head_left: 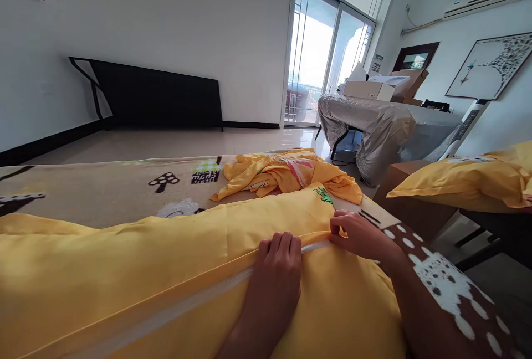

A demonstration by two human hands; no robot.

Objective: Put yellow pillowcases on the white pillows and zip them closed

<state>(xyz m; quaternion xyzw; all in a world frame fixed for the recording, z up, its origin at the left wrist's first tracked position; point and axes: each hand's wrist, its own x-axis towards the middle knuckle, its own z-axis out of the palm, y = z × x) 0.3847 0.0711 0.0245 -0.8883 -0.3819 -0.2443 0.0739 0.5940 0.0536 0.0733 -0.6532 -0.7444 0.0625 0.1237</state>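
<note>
Yellow duvet cover (pixel 124 270) lies spread across the near edge of the patterned bed sheet (pixel 103 187), a pale zipper strip (pixel 199 301) running along its seam. Left hand (pixel 276 270) rests palm down on the cover, wrist straight, fingers together and curled over the seam edge. Right hand (pixel 359 234) sits just beside it, forearm entering from the lower right, fingertips pinched on the fabric edge at the end of the strip. Crumpled yellow cloth (pixel 286 176) lies beyond. Yellow pillow (pixel 465 179) rests at right.
</note>
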